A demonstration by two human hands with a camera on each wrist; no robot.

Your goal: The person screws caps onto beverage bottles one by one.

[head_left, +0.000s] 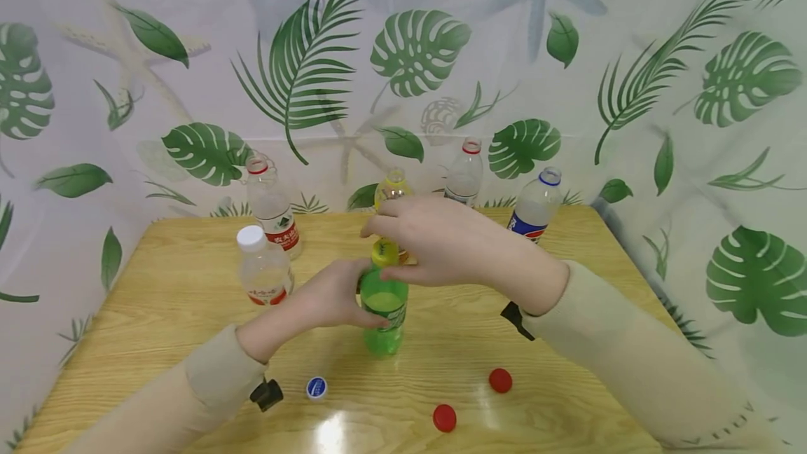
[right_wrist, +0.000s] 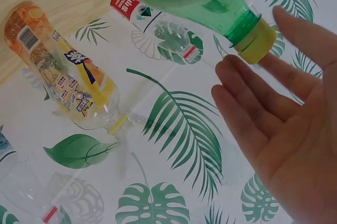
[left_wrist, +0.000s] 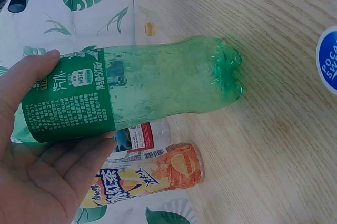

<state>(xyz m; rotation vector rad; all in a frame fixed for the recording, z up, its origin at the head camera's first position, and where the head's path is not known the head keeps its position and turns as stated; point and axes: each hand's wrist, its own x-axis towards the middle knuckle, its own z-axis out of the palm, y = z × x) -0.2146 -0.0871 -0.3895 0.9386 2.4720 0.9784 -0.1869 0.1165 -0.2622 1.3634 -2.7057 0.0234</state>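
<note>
Currently, the left grip [head_left: 343,296] clasps the green bottle [head_left: 384,300] between thumb and fingers, in front of the tea bottle [head_left: 394,191]; the right grip [head_left: 435,240], spread, is beside the yellow cap [head_left: 384,253]. Left of the tea bottle stands a white-capped bottle [head_left: 265,268].

Left hand [left_wrist: 47,168] grips the green bottle [left_wrist: 168,76] right round its label [left_wrist: 68,97]! Just below in view, an orange-patterned bottle [left_wrist: 176,168]; out at the right edge, a blue-and-white cap [left_wrist: 328,60] on the wooden table [left_wrist: 268,155].
</note>
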